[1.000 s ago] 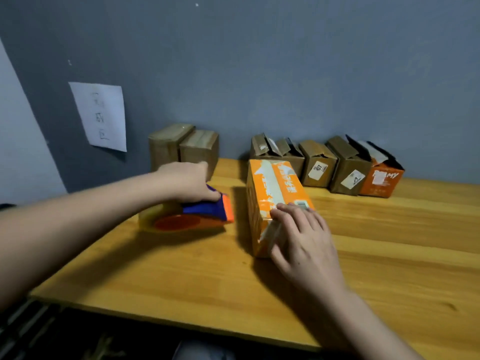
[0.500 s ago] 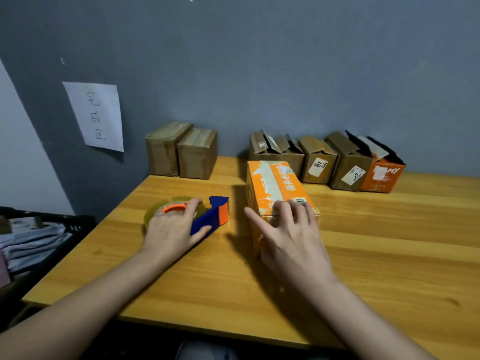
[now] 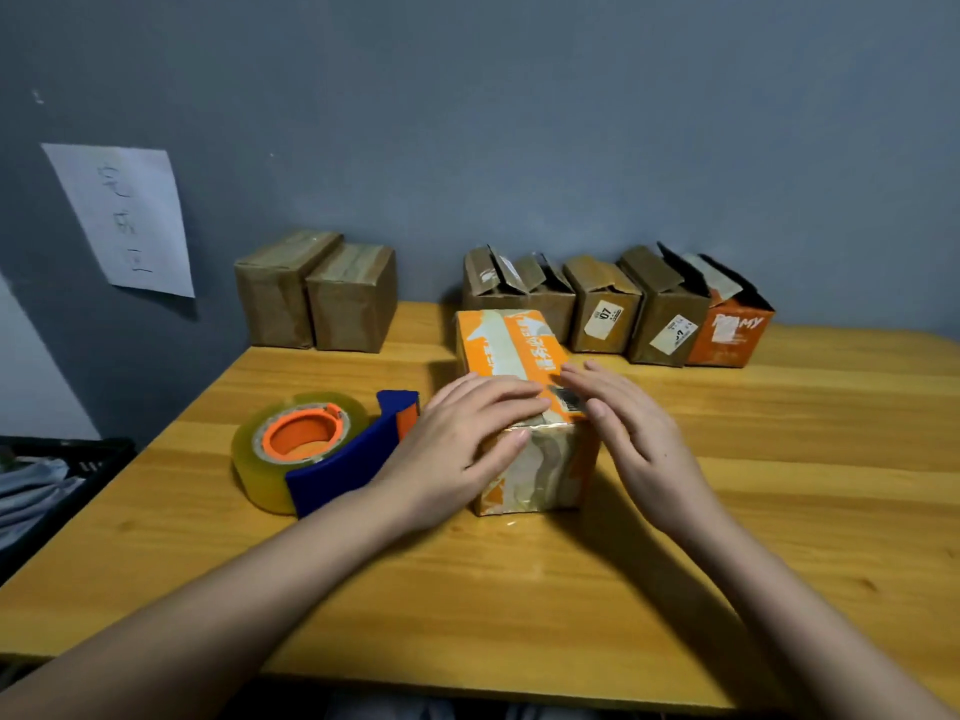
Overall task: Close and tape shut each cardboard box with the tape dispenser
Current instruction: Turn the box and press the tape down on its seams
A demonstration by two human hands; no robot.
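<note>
1. Small packing corner, likely a back room or home workspace; cannot tell which.
2. Plain wooden tabletop (image 3: 779, 459) pushed against a bare grey wall (image 3: 519, 122).
3. Handwritten paper sign (image 3: 124, 220) stuck to the wall.
4. Two sealed brown boxes (image 3: 317, 293) under the sign; open boxes (image 3: 623, 304) lined along the wall.
5. Tape dispenser (image 3: 317, 449) lying on the tabletop.
6. Dark crate (image 3: 62, 459) with cloth at the left edge.

Both forearms reach forward over the tabletop (image 3: 779, 459). The left hand (image 3: 457, 449) lies palm-down, fingers (image 3: 498, 402) straight, on the near end of the orange box (image 3: 514, 345). The right hand (image 3: 639, 439) hovers flat at that box's right edge, fingers extended.
</note>
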